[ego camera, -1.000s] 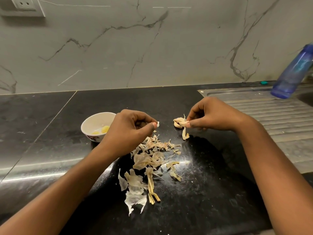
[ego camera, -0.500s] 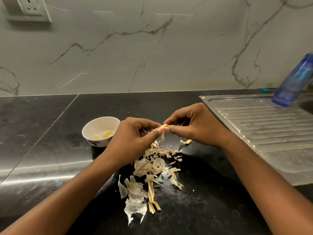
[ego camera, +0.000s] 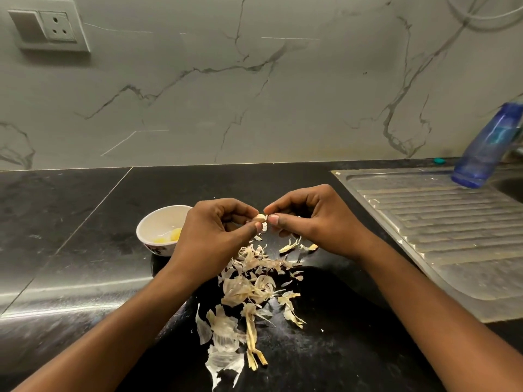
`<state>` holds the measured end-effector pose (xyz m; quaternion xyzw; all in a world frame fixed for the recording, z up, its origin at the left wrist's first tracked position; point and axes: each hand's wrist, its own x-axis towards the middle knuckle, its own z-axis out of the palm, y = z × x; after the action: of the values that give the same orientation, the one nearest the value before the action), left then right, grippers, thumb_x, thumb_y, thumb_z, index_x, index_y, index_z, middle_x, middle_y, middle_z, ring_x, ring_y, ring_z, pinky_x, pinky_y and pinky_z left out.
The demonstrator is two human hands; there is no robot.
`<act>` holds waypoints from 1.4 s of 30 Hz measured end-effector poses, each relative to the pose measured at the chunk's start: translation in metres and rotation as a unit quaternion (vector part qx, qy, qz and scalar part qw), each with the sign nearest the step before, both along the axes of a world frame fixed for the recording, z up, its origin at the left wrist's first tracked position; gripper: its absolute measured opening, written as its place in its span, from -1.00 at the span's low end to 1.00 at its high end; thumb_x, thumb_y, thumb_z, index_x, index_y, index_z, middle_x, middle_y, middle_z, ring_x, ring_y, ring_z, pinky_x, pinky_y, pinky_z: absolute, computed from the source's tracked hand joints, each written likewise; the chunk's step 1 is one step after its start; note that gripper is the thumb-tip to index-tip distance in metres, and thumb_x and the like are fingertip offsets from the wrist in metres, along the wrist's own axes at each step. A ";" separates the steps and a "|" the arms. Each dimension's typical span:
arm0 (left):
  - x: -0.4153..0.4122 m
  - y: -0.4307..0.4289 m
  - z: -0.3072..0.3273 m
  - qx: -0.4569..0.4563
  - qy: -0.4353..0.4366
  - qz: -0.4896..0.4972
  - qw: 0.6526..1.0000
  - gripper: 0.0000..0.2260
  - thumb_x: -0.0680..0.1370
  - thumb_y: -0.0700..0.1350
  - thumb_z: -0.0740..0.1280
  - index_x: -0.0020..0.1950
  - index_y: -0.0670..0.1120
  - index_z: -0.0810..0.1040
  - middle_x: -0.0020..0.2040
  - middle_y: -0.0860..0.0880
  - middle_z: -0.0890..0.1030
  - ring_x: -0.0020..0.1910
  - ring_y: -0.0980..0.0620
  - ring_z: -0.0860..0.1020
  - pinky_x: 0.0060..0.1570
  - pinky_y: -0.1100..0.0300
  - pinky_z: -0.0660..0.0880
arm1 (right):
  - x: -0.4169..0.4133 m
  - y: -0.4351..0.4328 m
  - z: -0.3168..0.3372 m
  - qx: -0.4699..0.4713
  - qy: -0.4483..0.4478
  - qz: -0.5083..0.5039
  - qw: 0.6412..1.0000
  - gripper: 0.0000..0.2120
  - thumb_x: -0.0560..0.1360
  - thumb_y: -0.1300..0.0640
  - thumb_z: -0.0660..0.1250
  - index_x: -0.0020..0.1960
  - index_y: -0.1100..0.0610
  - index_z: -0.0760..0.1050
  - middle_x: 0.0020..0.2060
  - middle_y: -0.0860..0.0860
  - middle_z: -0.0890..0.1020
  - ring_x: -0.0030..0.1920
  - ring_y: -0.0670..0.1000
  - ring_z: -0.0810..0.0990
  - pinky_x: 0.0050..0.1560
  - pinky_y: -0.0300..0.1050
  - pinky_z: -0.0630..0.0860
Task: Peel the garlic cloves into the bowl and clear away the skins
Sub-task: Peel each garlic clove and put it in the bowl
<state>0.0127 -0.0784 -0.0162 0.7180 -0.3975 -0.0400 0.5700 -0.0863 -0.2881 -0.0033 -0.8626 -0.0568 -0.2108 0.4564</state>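
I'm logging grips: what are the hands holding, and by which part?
Both hands pinch one garlic clove: the left hand at its left end, the right hand at its right end.

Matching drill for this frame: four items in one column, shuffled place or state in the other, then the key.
Things
1. bowl
2. garlic clove
3. skins
4. blue bottle

Place or state
A. pinched between the left hand and the right hand
B. far right, at the steel drainboard
C. loose on the black counter, below the hands
D. left of the hands, yellow peeled cloves inside

Pairs: 1-D, 2-A, 3-C, 4-B
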 end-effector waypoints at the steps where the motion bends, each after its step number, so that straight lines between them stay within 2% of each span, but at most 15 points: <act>1: 0.000 0.000 0.000 -0.003 0.004 0.002 1.000 -0.88 0.51 -0.14 0.57 0.02 -0.05 0.73 -0.20 -0.04 0.74 -0.26 0.00 0.72 -0.31 0.25 0.60 | 0.000 0.000 0.000 0.002 0.006 -0.001 1.000 -0.85 0.56 0.24 0.52 0.13 0.19 0.74 -0.10 0.05 0.78 -0.11 0.08 0.78 -0.04 0.04 0.74; 7: 0.001 0.000 0.000 -0.013 0.013 0.004 1.000 -0.85 0.48 -0.12 0.58 0.02 -0.08 0.73 -0.18 -0.05 0.75 -0.22 -0.04 0.74 -0.21 0.03 0.71 | 0.002 0.003 -0.003 0.016 0.039 0.009 0.999 -0.82 0.54 0.20 0.54 0.14 0.20 0.74 -0.08 0.06 0.79 -0.08 0.06 0.79 0.00 -0.01 0.74; 10: -0.001 0.002 0.001 -0.011 0.012 0.005 1.000 -0.85 0.46 -0.12 0.59 0.00 -0.09 0.74 -0.17 -0.04 0.76 -0.19 -0.02 0.75 -0.15 0.04 0.72 | 0.001 0.005 -0.003 0.019 0.038 0.003 0.999 -0.81 0.54 0.19 0.54 0.13 0.20 0.74 -0.09 0.05 0.79 -0.09 0.06 0.79 0.00 0.00 0.74; 17: -0.001 0.003 0.004 -0.018 0.022 0.009 1.000 -0.86 0.45 -0.17 0.60 -0.04 -0.15 0.74 -0.19 -0.07 0.76 -0.22 -0.04 0.75 -0.14 -0.03 0.73 | 0.000 0.008 -0.002 -0.003 0.032 0.015 0.999 -0.81 0.57 0.20 0.50 0.16 0.21 0.73 -0.08 0.04 0.79 -0.10 0.05 0.79 -0.01 -0.03 0.74; 25: -0.006 0.003 0.005 -0.034 0.023 0.003 0.999 -0.88 0.46 -0.23 0.59 -0.06 -0.19 0.73 -0.21 -0.08 0.76 -0.25 -0.05 0.75 -0.19 0.04 0.72 | 0.002 0.014 -0.006 -0.017 -0.011 -0.003 1.000 -0.87 0.59 0.21 0.49 0.11 0.20 0.75 -0.12 0.04 0.79 -0.12 0.05 0.79 -0.04 0.13 0.75; 30: -0.007 0.002 0.005 -0.047 0.033 0.005 0.998 -0.87 0.44 -0.25 0.60 -0.06 -0.22 0.73 -0.20 -0.10 0.76 -0.24 -0.06 0.76 -0.19 0.11 0.71 | 0.003 0.026 -0.014 -0.020 -0.079 -0.051 0.995 -0.91 0.55 0.13 0.53 0.01 0.13 0.78 -0.23 -0.01 0.77 -0.26 0.09 0.75 -0.25 0.26 0.68; 36: -0.008 0.002 0.005 -0.066 0.052 0.012 0.996 -0.88 0.44 -0.28 0.58 -0.05 -0.24 0.72 -0.20 -0.11 0.76 -0.23 -0.07 0.76 -0.18 0.13 0.71 | 0.004 0.039 -0.020 -0.011 -0.126 -0.092 0.988 -0.96 0.55 0.17 0.54 -0.04 0.10 0.78 -0.30 -0.04 0.75 -0.34 0.07 0.73 -0.35 0.21 0.64; 40: -0.011 0.002 0.006 -0.077 0.074 -0.006 0.994 -0.85 0.42 -0.26 0.59 -0.04 -0.23 0.73 -0.17 -0.12 0.76 -0.19 -0.10 0.76 -0.13 0.09 0.71 | 0.005 0.044 -0.021 0.039 -0.136 -0.114 0.983 -0.88 0.54 0.24 0.49 -0.13 0.10 0.77 -0.33 -0.01 0.74 -0.34 0.14 0.72 -0.33 0.26 0.65; 42: -0.011 0.002 0.007 -0.090 0.107 -0.014 0.990 -0.83 0.43 -0.26 0.58 -0.01 -0.24 0.73 -0.15 -0.14 0.76 -0.15 -0.13 0.76 -0.08 0.07 0.71 | 0.005 0.041 -0.018 0.067 -0.126 -0.106 0.984 -0.89 0.55 0.26 0.48 -0.10 0.14 0.77 -0.29 0.01 0.76 -0.30 0.11 0.75 -0.25 0.25 0.70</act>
<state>0.0017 -0.0767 -0.0094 0.6500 -0.3459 -0.0888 0.6708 -0.0815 -0.2470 -0.0208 -0.7979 -0.0078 -0.3685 0.4769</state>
